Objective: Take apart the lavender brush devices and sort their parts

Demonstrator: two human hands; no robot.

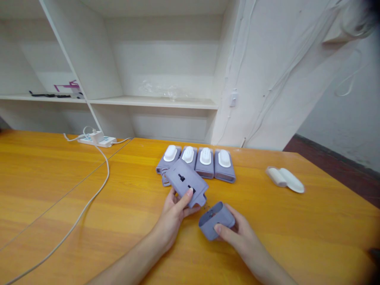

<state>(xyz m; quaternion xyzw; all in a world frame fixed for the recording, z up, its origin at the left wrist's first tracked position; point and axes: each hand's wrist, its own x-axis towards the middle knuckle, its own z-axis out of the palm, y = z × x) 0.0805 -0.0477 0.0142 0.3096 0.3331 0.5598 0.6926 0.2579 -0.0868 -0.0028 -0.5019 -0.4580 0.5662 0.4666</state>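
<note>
My left hand [174, 211] grips a flat lavender plastic housing [186, 181] with two dark slots on its face, thumb pressed on its lower edge. My right hand [237, 231] holds a smaller hollow lavender cap [215, 220] just below and right of the housing, thumb across its front. The two parts are a little apart, above the orange wooden table [124, 206]. Behind them a row of several matching lavender units with white oval pads [205, 162] lies flat on the table.
A white oval part [285, 178] lies to the right on the table. A white power strip [96, 139] sits at the back left, its cable [89, 200] running forward across the table. White shelves stand behind.
</note>
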